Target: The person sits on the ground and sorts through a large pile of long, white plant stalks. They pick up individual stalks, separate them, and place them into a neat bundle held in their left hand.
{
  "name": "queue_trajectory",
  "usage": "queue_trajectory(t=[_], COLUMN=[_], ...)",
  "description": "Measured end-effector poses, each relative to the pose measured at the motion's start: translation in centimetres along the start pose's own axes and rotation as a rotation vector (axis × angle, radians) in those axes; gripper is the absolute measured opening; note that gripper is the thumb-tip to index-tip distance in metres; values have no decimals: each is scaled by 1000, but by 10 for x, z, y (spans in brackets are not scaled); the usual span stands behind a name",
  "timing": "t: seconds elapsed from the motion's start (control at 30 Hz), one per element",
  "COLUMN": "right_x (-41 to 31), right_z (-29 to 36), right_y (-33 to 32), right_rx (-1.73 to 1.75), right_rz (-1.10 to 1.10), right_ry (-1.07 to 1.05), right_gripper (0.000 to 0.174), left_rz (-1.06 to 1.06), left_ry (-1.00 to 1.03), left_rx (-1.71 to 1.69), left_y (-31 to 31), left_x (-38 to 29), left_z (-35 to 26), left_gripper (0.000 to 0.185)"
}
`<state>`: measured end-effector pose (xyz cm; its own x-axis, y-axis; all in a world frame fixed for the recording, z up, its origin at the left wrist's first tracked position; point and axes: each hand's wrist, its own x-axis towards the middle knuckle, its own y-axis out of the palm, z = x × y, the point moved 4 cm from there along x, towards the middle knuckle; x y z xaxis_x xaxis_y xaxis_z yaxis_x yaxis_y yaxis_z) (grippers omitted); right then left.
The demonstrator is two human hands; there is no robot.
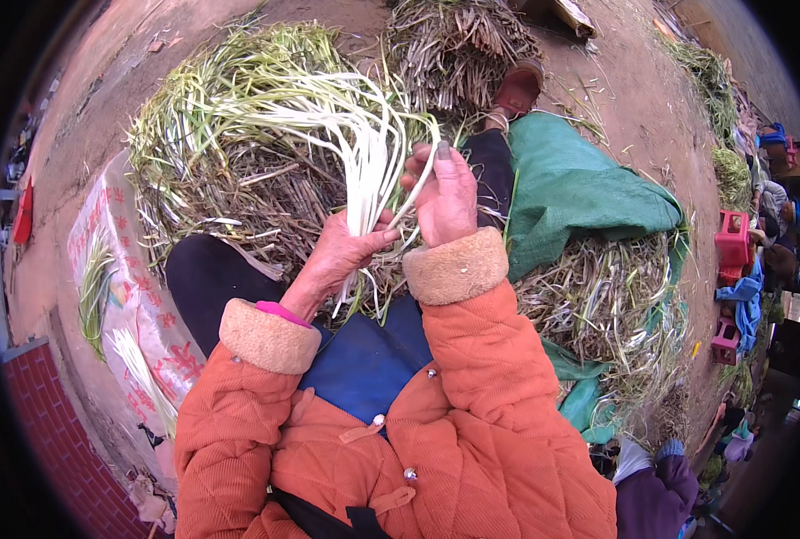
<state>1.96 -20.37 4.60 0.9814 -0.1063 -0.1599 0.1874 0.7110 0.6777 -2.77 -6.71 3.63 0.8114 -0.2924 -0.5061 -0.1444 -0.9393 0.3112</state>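
My left hand (346, 249) grips a bunch of long white leafy stalks (366, 162), which look like blanched chives or garlic leaves. Their pale green-yellow tips fan up and to the left. My right hand (448, 195) is beside the bunch with its palm turned up and fingers partly curled. One bent stalk (428, 182) runs across its fingers; whether they pinch it cannot be made out. Beyond my hands lies a large heap of untrimmed stalks (238, 148), green at the leaf ends and brown and dry near me.
On a white printed sack (127, 269) at left lie a trimmed white bundle (145, 384) and a greener bundle (94, 293). A green woven sack (582, 182) partly covers another heap (595, 296) at right. Brown bundles (464, 54) stand ahead. Pink stools (732, 242) and people are farther right.
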Motion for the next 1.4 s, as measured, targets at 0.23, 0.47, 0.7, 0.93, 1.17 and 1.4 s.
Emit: queue_trajectory(t=[0.23,0.47,0.7,0.93,1.17,1.4], right_x=[-64,-108,-140,-135,-113,-136], right_z=[-48,-29,66,82,-34,-39], right_y=[2,-44,-164,-105,-12,-17], right_rx=[-607,-1147,-1152,-1704,-958,-609], right_rz=[530,437,-162,1,628,480], right_ry=[28,147,36,-393,150,386], right_gripper=[53,16,14,30,20,18], left_rz=[-33,-128,-192,-137,71,-134], left_ry=[55,161,196,250,194,248], left_rx=[-216,-595,-640,-515,-701,-338], left_y=[-21,-125,-191,-100,-39,-10], left_x=[-3,16,9,-17,-37,-76], left_z=[-19,-57,-87,-60,-40,10], left_gripper=[18,11,9,15,13,33])
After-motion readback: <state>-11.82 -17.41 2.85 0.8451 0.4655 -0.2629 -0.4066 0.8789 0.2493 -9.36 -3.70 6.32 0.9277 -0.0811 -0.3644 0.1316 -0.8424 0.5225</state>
